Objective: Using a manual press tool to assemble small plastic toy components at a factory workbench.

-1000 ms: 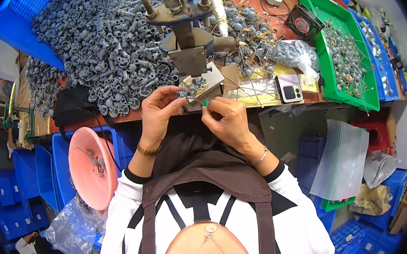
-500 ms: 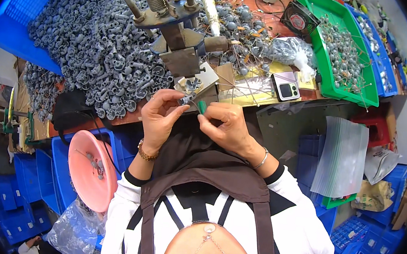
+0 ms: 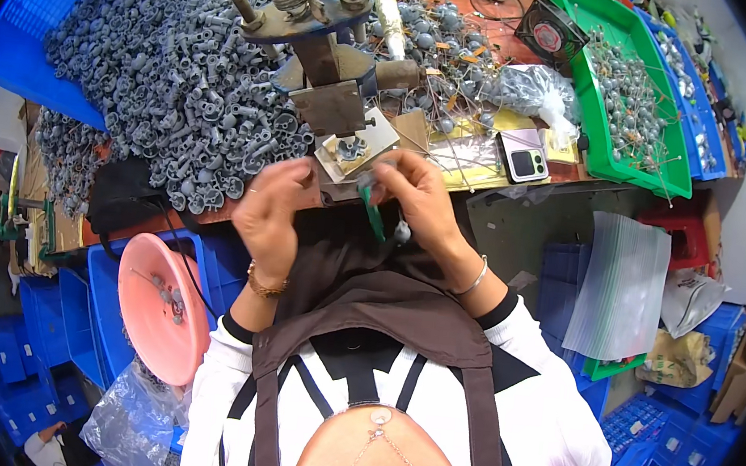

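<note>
Where the right hand (image 3: 422, 204) pinches between thumb and fingers, a green strip (image 3: 373, 215) hangs down in front of the dark apron (image 3: 348, 262); a grey ball (image 3: 403, 233) dangles just below the same hand, though whether the two are joined cannot be told. Something small and grey shows at the fingertips, too blurred to make out. The left hand (image 3: 268, 218) is well apart from the strip, its fingers loosely bent and smeared by motion; it appears to hold nothing.

Just beyond the right fingertips, a pale plate (image 3: 335, 165) sits under the press (image 3: 329, 107), with a grey part (image 3: 352, 148) on it. The press head stands clear above that part.

As far as can be judged, much is left: a huge pile (image 3: 172, 79) of grey parts, seemingly without wires, spreads to the left of the press. Beyond and to the right lies a smaller heap (image 3: 449, 47) of grey balls with thin wires, and more wired pieces fill the green tray (image 3: 643, 179), which look further along. How finished the piece in hand is cannot be told.

Farther out, a phone (image 3: 524, 160) lies near the bench edge, a fan (image 3: 549, 32) stands beside the tray, and a pink bowl (image 3: 152, 333) at lower left holds a few grey parts.
</note>
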Demonstrator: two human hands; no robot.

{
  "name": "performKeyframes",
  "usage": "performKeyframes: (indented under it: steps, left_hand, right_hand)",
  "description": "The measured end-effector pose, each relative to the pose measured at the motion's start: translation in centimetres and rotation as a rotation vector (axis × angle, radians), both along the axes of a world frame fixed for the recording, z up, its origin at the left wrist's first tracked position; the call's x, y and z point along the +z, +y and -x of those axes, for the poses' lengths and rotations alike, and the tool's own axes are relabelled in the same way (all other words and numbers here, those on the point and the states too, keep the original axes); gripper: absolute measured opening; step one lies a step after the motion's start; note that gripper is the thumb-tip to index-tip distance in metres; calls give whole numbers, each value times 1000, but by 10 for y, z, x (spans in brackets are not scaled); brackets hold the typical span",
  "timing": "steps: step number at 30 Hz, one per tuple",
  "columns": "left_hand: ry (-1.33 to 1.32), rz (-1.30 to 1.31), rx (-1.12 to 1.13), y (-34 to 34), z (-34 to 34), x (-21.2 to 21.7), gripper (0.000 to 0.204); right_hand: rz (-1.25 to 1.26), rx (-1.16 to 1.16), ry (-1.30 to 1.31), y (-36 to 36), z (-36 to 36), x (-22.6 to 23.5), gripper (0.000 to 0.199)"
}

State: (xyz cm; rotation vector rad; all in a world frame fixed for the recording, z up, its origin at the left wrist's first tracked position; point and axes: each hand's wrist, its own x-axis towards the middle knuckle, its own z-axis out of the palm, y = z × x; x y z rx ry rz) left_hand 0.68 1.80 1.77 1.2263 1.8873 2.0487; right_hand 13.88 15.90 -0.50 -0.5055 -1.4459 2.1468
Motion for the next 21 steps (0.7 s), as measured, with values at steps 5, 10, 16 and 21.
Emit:
performKeyframes:
  steps: [5,10,16,21]
  left_hand:
    - [362,197,468,8,16,9,27]
    - [642,426,-32,11,6,-11,27]
    - [140,427,81,29,22,-36,15]
    - [175,465,31,40,24,-31,20]
  right_hand:
    - [-275,-116,-172,12,13,-13,7]
    - [-213,122,-62,6,28,-11,8]
    - [-811,-224,-311,-1,37,-18,14]
    - [-1113,-315,-540,-2,35,-11,14]
